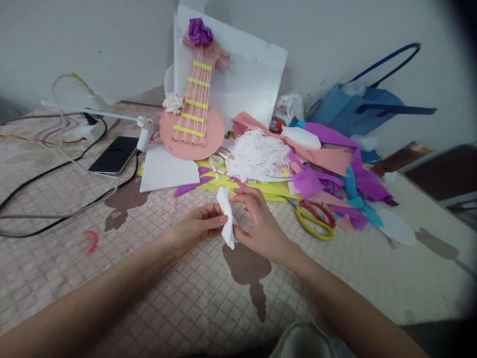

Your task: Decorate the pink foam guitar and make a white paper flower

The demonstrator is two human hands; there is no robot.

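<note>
One white paper (225, 204), left grip (199, 224) pinching, right grip (263, 226) alongside

The folded strip (227, 227) looks like matt white paper, the rosette (200, 32) like crinkled purple paper; the phone (115, 155) has a smooth, glossy screen, the glue gun (144, 134) a plastic body.

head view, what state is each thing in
White paper: folded
Left hand: pinching the paper
Right hand: curved beside the paper, contact unclear
Paper guitar: propped up, strung
Phone: flat, screen dark
Glue gun: long stick protruding
Black plug: plugged in
White string: tangled pile
Scissors: lying down, open or shut unclear
Blue bag: tilted, handles splayed
</note>
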